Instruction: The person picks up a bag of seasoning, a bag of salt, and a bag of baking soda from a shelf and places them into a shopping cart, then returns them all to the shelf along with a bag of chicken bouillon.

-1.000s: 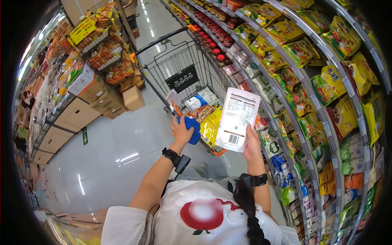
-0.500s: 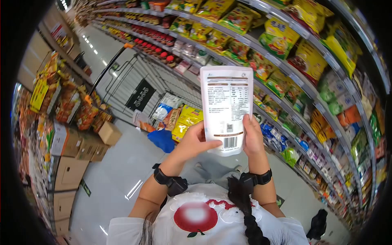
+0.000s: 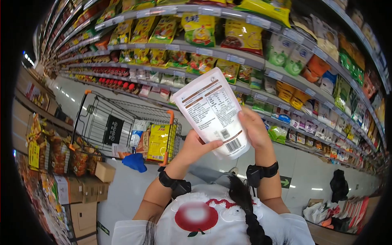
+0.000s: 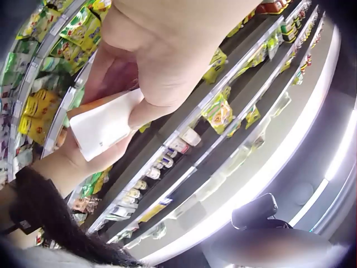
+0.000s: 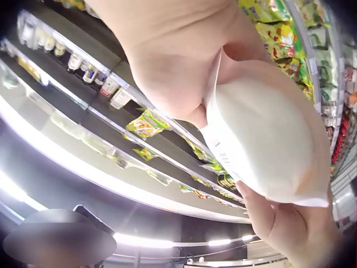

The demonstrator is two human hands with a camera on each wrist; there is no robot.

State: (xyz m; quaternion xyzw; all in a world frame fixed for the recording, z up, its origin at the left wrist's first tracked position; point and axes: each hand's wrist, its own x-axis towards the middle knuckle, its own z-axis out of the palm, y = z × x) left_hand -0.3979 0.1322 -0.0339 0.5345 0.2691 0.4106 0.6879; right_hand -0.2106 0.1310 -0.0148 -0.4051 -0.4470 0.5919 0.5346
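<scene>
Both hands hold one white pouch (image 3: 214, 112) in front of the chest, its printed back with a barcode turned up toward the head view and its top tilted to the left. The left hand (image 3: 196, 148) grips the lower left edge, thumb lying across the front near the barcode. On the lower right edge is the right hand (image 3: 255, 127), thumb on the face and fingers behind. In the left wrist view the pouch (image 4: 106, 125) shows end-on between the hands; the right wrist view shows its pale bulging side (image 5: 262, 134).
A shopping cart (image 3: 110, 110) with a yellow packet (image 3: 159, 141) and other goods stands at the left, a blue item (image 3: 134, 162) at its near side. Shelves (image 3: 228, 55) of packets curve across the front and right. Cartons (image 3: 81, 188) stand at lower left.
The left hand has let go of the blue item by the cart and now grips the pouch. The pouch has tilted leftward. The view has swung right, so the cart sits further left.
</scene>
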